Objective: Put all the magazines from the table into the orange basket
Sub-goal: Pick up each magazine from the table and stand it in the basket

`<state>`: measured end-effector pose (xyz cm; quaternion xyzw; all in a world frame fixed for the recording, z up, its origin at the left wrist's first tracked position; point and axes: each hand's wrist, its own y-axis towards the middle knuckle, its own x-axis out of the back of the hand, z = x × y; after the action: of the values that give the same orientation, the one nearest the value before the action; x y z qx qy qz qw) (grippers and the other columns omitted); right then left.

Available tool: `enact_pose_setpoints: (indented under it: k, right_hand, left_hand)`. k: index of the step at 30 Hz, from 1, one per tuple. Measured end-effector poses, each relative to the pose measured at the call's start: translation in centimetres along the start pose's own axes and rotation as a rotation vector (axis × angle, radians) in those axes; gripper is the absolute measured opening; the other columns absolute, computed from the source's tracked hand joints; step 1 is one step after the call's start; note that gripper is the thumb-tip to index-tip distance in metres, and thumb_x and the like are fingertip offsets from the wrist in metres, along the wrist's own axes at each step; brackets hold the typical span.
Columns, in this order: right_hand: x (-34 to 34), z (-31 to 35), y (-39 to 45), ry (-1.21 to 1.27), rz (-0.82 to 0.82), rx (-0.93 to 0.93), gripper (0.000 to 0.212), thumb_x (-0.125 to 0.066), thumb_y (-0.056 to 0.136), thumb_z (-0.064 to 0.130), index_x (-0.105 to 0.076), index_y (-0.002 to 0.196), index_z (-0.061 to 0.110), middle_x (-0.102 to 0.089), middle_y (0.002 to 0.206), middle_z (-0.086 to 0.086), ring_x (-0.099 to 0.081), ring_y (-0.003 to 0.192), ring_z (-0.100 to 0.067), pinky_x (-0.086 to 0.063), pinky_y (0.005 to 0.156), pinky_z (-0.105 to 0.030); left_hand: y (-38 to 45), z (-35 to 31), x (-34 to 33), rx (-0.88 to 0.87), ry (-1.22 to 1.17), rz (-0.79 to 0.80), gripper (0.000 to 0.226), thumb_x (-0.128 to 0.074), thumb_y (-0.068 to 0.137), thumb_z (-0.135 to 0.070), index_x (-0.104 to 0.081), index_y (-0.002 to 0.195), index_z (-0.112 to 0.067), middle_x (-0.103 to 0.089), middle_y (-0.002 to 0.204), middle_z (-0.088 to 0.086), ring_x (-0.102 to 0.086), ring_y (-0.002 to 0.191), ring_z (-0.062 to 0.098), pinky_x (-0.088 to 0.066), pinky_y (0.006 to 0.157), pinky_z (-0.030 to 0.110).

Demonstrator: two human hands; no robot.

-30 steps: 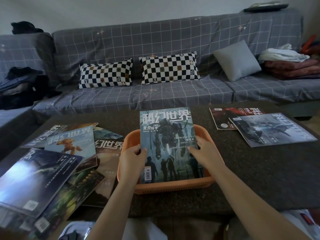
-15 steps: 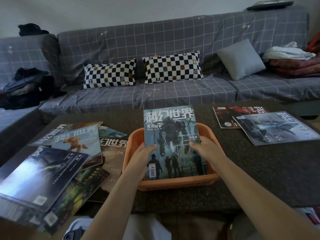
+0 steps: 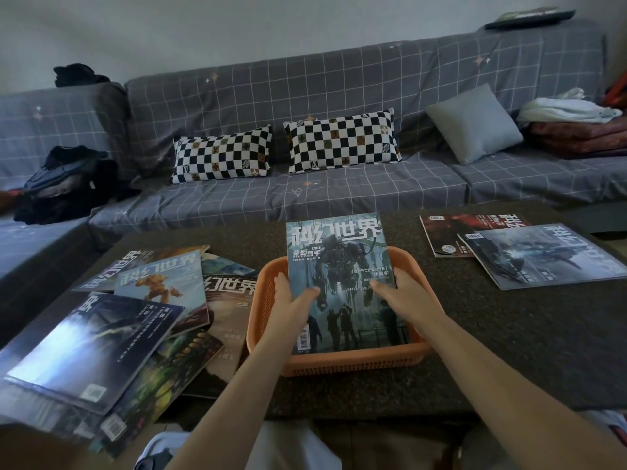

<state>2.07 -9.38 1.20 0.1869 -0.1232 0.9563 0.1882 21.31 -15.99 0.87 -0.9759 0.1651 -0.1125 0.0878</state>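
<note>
A teal-covered magazine [image 3: 339, 283] with a robot figure on its cover is held at the centre of the frame, its near end down inside the orange basket [image 3: 339, 362] and its far end tilted up past the basket's far rim. The left hand [image 3: 291, 300] is seen at the magazine's left edge, thumb laid across the cover and fingers behind it, so that grip is closed round the edge. The right hand [image 3: 403, 293] is placed at the right edge, thumb on the cover and fingers wrapped round the side; its grip is likewise closed on the magazine.

The basket is set on the dark speckled surface [image 3: 509, 334], at the lower middle of the frame. At the lower left, a loose heap of magazines [image 3: 135, 320] is spread on the surface, overlapping one another, the nearest ones hanging over the near edge. At the right of the frame, a grey-covered magazine [image 3: 543, 256] is laid partly over a red-covered magazine [image 3: 454, 232], well apart from the basket.

Across the upper half, a grey checked sofa [image 3: 339, 83] is seen, with two black-and-white chequered cushions [image 3: 281, 154] and a plain grey cushion [image 3: 475, 123] propped against its back.
</note>
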Motion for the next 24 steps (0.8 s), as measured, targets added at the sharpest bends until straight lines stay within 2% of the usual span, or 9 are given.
enact_pose_setpoints:
  k: [2, 5, 7, 10, 13, 16, 18, 20, 24]
  right_hand:
    - [0.4, 0.5, -0.6, -0.069, -0.031, 0.096, 0.045, -0.052, 0.092, 0.038, -0.043, 0.133, 0.023, -0.056, 0.127, 0.007, -0.056, 0.109, -0.012, -0.043, 0.096, -0.034]
    - [1.6, 1.1, -1.7, -0.042, -0.131, 0.209, 0.053, -0.055, 0.091, 0.036, -0.037, 0.139, 0.022, -0.048, 0.136, 0.007, -0.051, 0.115, -0.011, -0.039, 0.098, -0.031]
    - [3.0, 1.3, -2.1, -0.044, -0.219, 0.226, 0.058, -0.056, 0.090, 0.033, -0.032, 0.142, 0.019, -0.047, 0.139, -0.001, -0.049, 0.121, -0.016, -0.038, 0.093, -0.028]
    - [6.2, 0.9, -2.4, -0.058, -0.277, 0.250, 0.052, -0.055, 0.090, 0.033, -0.039, 0.137, 0.021, -0.056, 0.128, 0.002, -0.053, 0.101, -0.004, -0.037, 0.075, -0.014]
    - [9.7, -0.7, -2.4, -0.064, -0.314, 0.257, 0.042, -0.054, 0.090, 0.032, -0.045, 0.131, 0.023, -0.060, 0.115, 0.004, -0.055, 0.094, -0.005, -0.042, 0.073, -0.019]
    - [13.3, -3.1, -1.9, -0.062, -0.390, 0.228, 0.035, -0.053, 0.091, 0.031, -0.049, 0.125, 0.025, -0.059, 0.104, 0.007, -0.055, 0.087, -0.002, -0.042, 0.066, -0.017]
    - [15.7, -4.9, -1.2, -0.037, -0.435, 0.192, 0.030, -0.053, 0.092, 0.031, -0.052, 0.121, 0.026, -0.060, 0.098, 0.009, -0.056, 0.084, 0.001, -0.042, 0.062, -0.017]
    - [17.9, -6.9, -0.6, -0.004, -0.483, 0.142, 0.028, -0.053, 0.091, 0.030, -0.053, 0.119, 0.028, -0.059, 0.094, 0.011, -0.056, 0.083, 0.001, -0.044, 0.062, -0.018]
    - [21.4, -11.3, 0.8, -0.028, -0.582, 0.012, 0.032, -0.055, 0.091, 0.030, -0.053, 0.122, 0.023, -0.057, 0.094, 0.011, -0.056, 0.082, 0.000, -0.046, 0.061, -0.017]
  left_hand:
    - [-0.8, -0.7, -0.9, -0.170, 0.119, -0.034, 0.080, -0.060, 0.092, -0.029, -0.009, 0.154, -0.031, -0.017, 0.161, 0.006, -0.024, 0.145, 0.030, -0.028, 0.115, 0.053]
    - [-1.7, -2.1, -2.9, -0.341, 0.162, -0.050, 0.081, -0.059, 0.094, -0.021, -0.006, 0.154, -0.032, -0.004, 0.163, -0.007, -0.007, 0.149, 0.016, -0.014, 0.118, 0.036]
    - [-1.8, -3.3, -4.6, -0.378, 0.139, -0.023, 0.074, -0.057, 0.095, -0.018, -0.013, 0.153, -0.031, -0.013, 0.162, -0.008, -0.014, 0.148, 0.013, -0.023, 0.113, 0.030]
    - [-1.4, -5.2, -7.9, -0.385, 0.128, 0.063, 0.061, -0.053, 0.098, -0.016, -0.025, 0.151, -0.028, -0.033, 0.154, -0.007, -0.038, 0.134, 0.007, -0.040, 0.093, 0.016]
    - [-0.7, -6.6, -12.0, -0.412, 0.158, 0.185, 0.050, -0.051, 0.099, -0.017, -0.035, 0.145, -0.027, -0.045, 0.146, -0.006, -0.050, 0.114, -0.001, -0.043, 0.069, 0.004]
    - [0.2, -7.6, -16.8, -0.426, 0.215, 0.278, 0.044, -0.050, 0.099, -0.025, -0.040, 0.142, -0.028, -0.049, 0.138, -0.012, -0.053, 0.099, -0.012, -0.041, 0.064, 0.002]
    - [1.2, -8.0, -20.1, -0.419, 0.237, 0.316, 0.040, -0.051, 0.098, -0.027, -0.044, 0.138, -0.030, -0.053, 0.129, -0.015, -0.053, 0.091, -0.016, -0.043, 0.070, 0.004]
    - [2.6, -8.2, -23.2, -0.433, 0.292, 0.339, 0.036, -0.052, 0.097, -0.027, -0.048, 0.134, -0.028, -0.055, 0.127, -0.012, -0.053, 0.097, -0.009, -0.044, 0.081, 0.011]
    - [6.0, -8.4, -29.6, -0.428, 0.430, 0.375, 0.034, -0.050, 0.099, -0.029, -0.050, 0.132, -0.022, -0.056, 0.128, -0.004, -0.050, 0.103, 0.001, -0.036, 0.069, 0.007]
